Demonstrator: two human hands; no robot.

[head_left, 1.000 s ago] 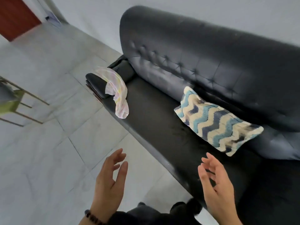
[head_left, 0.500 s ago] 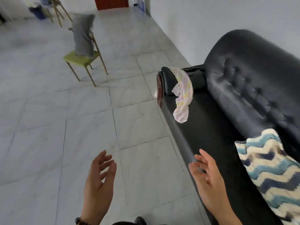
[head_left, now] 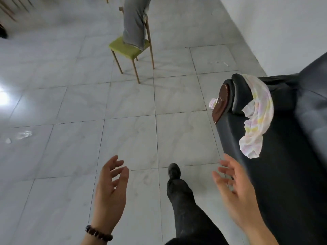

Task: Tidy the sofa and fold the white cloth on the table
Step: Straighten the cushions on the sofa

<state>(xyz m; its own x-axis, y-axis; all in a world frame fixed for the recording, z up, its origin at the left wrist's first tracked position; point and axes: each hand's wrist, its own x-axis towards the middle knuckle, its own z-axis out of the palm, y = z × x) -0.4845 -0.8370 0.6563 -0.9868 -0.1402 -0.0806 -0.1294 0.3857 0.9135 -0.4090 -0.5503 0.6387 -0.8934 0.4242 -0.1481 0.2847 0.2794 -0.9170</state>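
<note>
A black leather sofa [head_left: 286, 167] fills the right side of the view. A white cloth [head_left: 256, 117] with pale pink and yellow print hangs over its armrest and down onto the seat. My left hand [head_left: 110, 193] is held out over the floor, fingers apart, holding nothing. My right hand [head_left: 238, 193] hovers beside the sofa's front edge, below the cloth, also empty with spread fingers. Neither hand touches the cloth. No table is in view.
A chair with a green seat [head_left: 129, 48] stands on the tiled floor ahead, a grey cushion [head_left: 135, 20] leaning on its back. My leg and dark shoe [head_left: 174, 171] step forward between my hands. A white wall [head_left: 283, 32] runs behind the sofa.
The view has swung left away from the sofa toward the floor and chair. The patterned cushion has left the frame. Both hands stay empty and a foot has stepped forward.
</note>
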